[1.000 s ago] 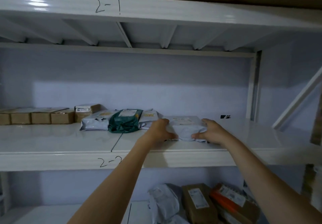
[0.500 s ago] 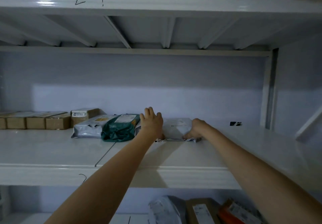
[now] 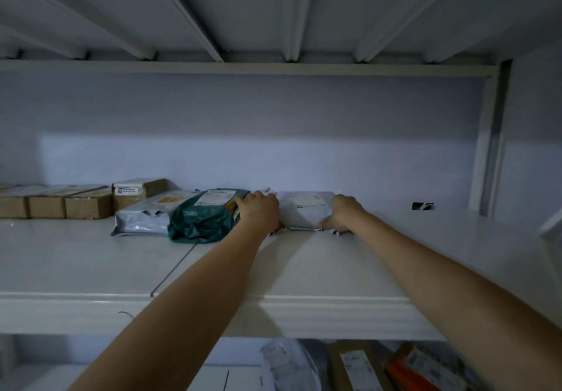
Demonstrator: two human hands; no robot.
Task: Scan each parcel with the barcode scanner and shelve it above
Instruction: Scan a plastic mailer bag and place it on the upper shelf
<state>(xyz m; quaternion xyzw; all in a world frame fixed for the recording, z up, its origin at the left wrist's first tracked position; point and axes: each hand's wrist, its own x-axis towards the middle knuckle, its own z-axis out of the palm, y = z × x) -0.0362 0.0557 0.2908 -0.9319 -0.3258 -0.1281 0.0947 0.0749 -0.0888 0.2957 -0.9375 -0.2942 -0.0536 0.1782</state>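
Both arms reach up onto the white shelf, one hand at each end of a white poly-mailer parcel that lies flat near the back wall. The left hand rests palm-down over the parcel's left end; its fingers are loosely curled and close together, their tips also touching the edge of the green poly-mailer parcel just beside them. Whether they pinch the white parcel or only press on it cannot be told. The right hand cups the parcel's right end, fingers bent down around the front corner and touching the shelf surface; the grip looks partly closed, the fingertips hidden under the plastic.

Left of the left fingers, the green parcel overlaps a grey poly-mailer parcel, and beyond that stand a row of brown cardboard boxes along the back. Right of the right fingers the shelf is bare up to a small black object near the white upright post. In front of both hands lies open shelf surface out to its front lip. Below the shelf, more parcels sit on a lower level.
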